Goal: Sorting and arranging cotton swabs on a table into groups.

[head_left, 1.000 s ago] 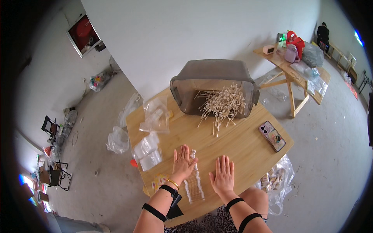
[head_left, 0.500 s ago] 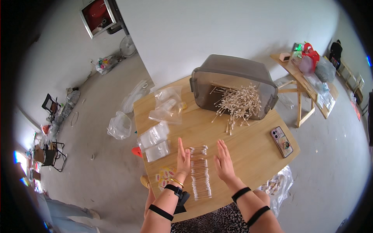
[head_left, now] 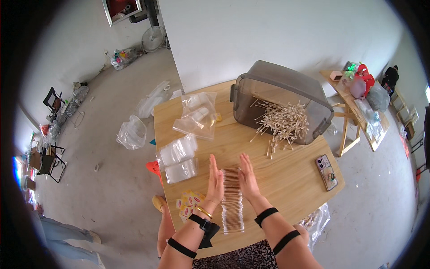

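A long row of cotton swabs (head_left: 232, 206) lies side by side on the wooden table in front of me. My left hand (head_left: 216, 181) stands on edge at the left ends of the upper swabs, open with fingers stretched straight. Facing it, my right hand (head_left: 249, 178) is open and flat along the right ends of the same swabs. Both palms are at or very near the tips; whether they press on them I cannot tell. Beyond, a grey translucent bin (head_left: 273, 74) lies tipped on its side, and a heap of loose swabs (head_left: 284, 121) spills from its mouth.
Clear plastic bags (head_left: 178, 152) and a larger bag (head_left: 197, 117) lie on the table's left. Yellow-and-white labels (head_left: 190, 201) sit near my left wrist, beside a black object (head_left: 209, 235). A phone (head_left: 326, 172) rests at the right edge. Another person's legs (head_left: 67, 233) show at lower left.
My hands have come closer together, the right one moving left to the swab ends. The gap between the upper small group and the longer row has closed. The view has shifted slightly.
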A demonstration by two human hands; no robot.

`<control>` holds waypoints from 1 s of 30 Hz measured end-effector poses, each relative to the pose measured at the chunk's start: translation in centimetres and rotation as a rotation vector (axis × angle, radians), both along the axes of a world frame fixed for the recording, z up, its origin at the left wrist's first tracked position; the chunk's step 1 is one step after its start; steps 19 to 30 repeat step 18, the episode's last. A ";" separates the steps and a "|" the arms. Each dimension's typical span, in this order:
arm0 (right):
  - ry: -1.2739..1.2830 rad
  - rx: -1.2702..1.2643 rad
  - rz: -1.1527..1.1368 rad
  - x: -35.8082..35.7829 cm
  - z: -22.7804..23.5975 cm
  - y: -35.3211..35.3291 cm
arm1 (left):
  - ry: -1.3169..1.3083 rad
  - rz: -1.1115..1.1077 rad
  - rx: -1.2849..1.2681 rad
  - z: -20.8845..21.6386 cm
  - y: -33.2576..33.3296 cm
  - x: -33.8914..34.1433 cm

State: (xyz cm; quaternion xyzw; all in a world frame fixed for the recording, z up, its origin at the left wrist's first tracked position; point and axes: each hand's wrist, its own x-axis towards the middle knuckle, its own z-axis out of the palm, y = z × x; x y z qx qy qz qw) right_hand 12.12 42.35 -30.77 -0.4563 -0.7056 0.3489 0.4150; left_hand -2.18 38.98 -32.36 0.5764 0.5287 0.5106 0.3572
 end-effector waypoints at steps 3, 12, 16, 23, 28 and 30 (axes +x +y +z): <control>-0.071 0.035 -0.045 3.6 0.3 -1.4 | 0.336 0.045 -0.009 1.2 -0.5 -0.6; -0.549 -0.015 -0.208 7.2 0.6 -7.7 | 1.137 -0.085 0.004 2.1 -2.0 2.9; -0.678 -0.012 -0.208 7.4 -0.5 -8.6 | 1.214 -0.091 -0.026 2.0 -2.0 3.3; -0.686 -0.010 -0.200 7.2 -0.6 -9.0 | 1.181 -0.077 -0.038 2.0 -2.0 3.1; -0.686 -0.010 -0.200 7.2 -0.6 -9.0 | 1.181 -0.077 -0.038 2.0 -2.0 3.1; -0.686 -0.010 -0.200 7.2 -0.6 -9.0 | 1.181 -0.077 -0.038 2.0 -2.0 3.1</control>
